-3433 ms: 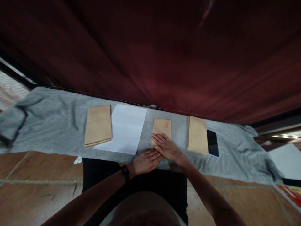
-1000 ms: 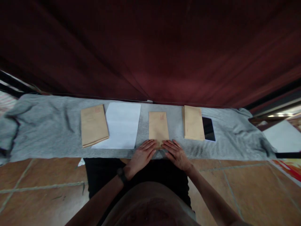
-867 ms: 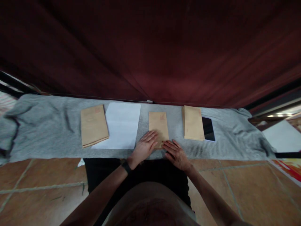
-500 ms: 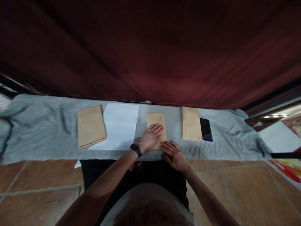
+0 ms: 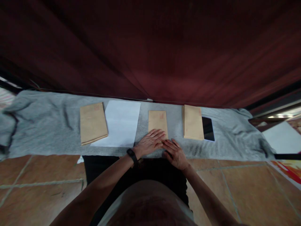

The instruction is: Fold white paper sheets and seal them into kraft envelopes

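A brown paper envelope [image 5: 157, 120] lies flat in front of me, with faint red print near its upper right corner. Across its lower part rests my left hand [image 5: 151, 140], palm down with the fingers stretched out and a dark band on the wrist. My right hand [image 5: 173, 153] lies at the envelope's lower right corner, fingers extended, their tips touching or close to the left fingertips. The envelope's bottom edge is hidden under the hands.
To the left, a stack of brown envelopes [image 5: 93, 123] partly covers white paper sheets [image 5: 122, 122]. On the right, more envelopes [image 5: 193, 122] lie beside a dark-screened phone [image 5: 208, 129]. Grey cloth [image 5: 58, 125] covers the narrow surface, and a dark red panel [image 5: 150, 56] rises behind it.
My left hand has slid down the envelope toward its bottom edge, uncovering more of the upper part. My right hand stays nearly in place. The view has shifted slightly.
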A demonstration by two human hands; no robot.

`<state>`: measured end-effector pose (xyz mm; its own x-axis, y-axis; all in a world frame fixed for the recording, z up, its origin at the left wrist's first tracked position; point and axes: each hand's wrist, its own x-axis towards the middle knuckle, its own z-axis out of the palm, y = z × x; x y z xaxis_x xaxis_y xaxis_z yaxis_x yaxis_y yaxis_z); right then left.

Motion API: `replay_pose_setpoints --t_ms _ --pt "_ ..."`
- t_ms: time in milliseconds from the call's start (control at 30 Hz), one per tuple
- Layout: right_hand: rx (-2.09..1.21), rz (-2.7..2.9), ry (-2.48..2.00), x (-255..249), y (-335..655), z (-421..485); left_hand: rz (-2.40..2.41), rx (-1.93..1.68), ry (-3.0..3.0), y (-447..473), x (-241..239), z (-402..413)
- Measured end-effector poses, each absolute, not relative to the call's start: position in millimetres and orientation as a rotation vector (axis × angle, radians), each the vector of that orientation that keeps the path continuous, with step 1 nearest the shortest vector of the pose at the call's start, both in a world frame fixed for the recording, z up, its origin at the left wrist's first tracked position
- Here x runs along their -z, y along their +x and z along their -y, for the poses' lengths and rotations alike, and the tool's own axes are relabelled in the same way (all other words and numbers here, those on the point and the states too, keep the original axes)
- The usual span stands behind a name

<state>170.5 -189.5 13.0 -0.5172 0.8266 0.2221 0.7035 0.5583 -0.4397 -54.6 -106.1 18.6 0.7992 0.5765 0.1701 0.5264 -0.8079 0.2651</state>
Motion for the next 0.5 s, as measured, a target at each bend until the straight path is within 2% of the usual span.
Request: replay_pose_setpoints --t_ms 500 --pt "-0.421 2.393 -1.236 -16.7 169.8 189.6 -0.858 -0.312 2.758 -70.0 -21.7 129.6"
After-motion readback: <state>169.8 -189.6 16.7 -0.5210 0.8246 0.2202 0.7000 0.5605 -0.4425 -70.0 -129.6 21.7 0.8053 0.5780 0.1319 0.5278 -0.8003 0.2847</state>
